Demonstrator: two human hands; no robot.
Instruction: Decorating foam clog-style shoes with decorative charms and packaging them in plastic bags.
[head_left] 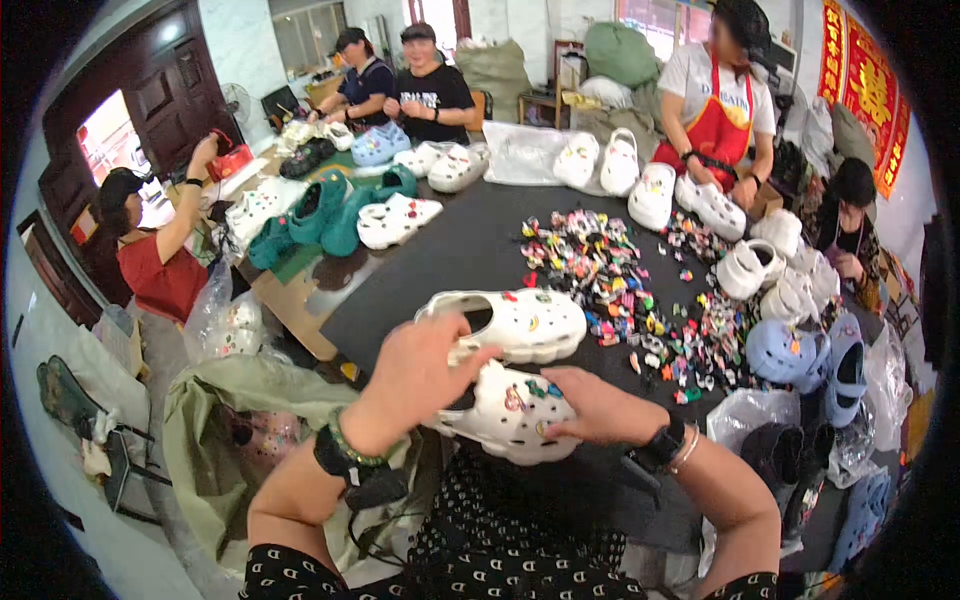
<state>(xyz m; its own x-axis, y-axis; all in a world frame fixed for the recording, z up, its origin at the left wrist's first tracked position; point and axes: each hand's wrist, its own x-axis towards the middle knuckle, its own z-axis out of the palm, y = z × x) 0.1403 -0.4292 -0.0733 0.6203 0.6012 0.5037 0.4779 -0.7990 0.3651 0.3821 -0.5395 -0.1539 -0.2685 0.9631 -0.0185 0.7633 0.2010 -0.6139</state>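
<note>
A white clog [512, 415] with several small shoe charms on its toe is tilted in front of my body. My right hand [612, 408] grips its toe end from the right, thumb over the side. My left hand [415, 375] is at its heel end, beside the opening; its fingers are partly blurred, so I cannot make out whether they hold the clog. Just beyond, a second white clog [545, 325] with charms on top lies on the dark table [450, 245], its heel partly behind my left hand.
A large pile of colourful shoe charms [600, 270] spreads across the table's right half. White clogs [650, 195], green clogs [345, 215] and blue clogs [790, 352] stand around the edges. An open sack [200, 400] is at my left. Several people work around the table.
</note>
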